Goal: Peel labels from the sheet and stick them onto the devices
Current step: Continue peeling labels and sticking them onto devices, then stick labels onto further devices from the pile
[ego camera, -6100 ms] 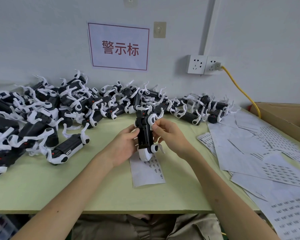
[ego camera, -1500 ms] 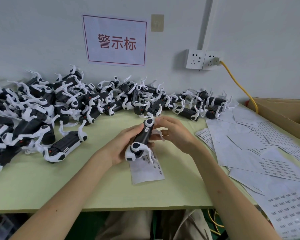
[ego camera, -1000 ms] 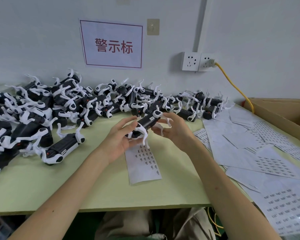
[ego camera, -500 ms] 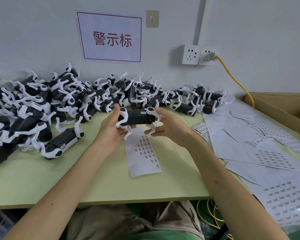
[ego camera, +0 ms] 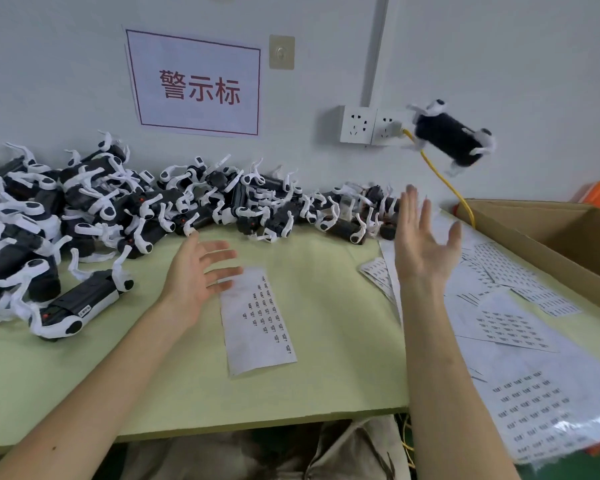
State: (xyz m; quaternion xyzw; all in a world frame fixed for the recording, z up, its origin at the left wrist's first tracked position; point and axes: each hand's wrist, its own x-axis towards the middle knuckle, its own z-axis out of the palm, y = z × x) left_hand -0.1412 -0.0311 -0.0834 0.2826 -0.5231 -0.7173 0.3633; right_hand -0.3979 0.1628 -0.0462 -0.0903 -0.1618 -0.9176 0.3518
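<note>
At the far left, a big pile of devices (ego camera: pixel 84 202) lies on the green tabletop (ego camera: pixel 326 341). They are black with white bendy legs, all mixed up against the wall. Just in front of the pile, one device (ego camera: pixel 78 308) lies on its side by itself.

Next comes the left hand (ego camera: pixel 196 275). It hangs over the tabletop with the palm turned inward. Its fingers (ego camera: pixel 222 255) are spread apart and hold nothing. On the wall above is a white sign (ego camera: pixel 194 84) with a red edge and red writing.

Right beside the left hand, a label sheet (ego camera: pixel 257 323) lies flat on the tabletop. It has small rows of labels on it. No hand touches it.

Then comes the right hand (ego camera: pixel 425 247). It is lifted up with the palm open. Its fingers (ego camera: pixel 408 206) point up, a little apart, and hold nothing.

Higher up and to the right, a device in the air (ego camera: pixel 452 140) touches nothing at all. It is tilted and sits in front of the wall sockets (ego camera: pixel 357 124). A yellow cable (ego camera: pixel 445 180) runs down from the sockets.

On the right side of the tabletop lie many loose sheets (ego camera: pixel 506 323), one over another. Behind them stands an open cardboard box (ego camera: pixel 541 233).
</note>
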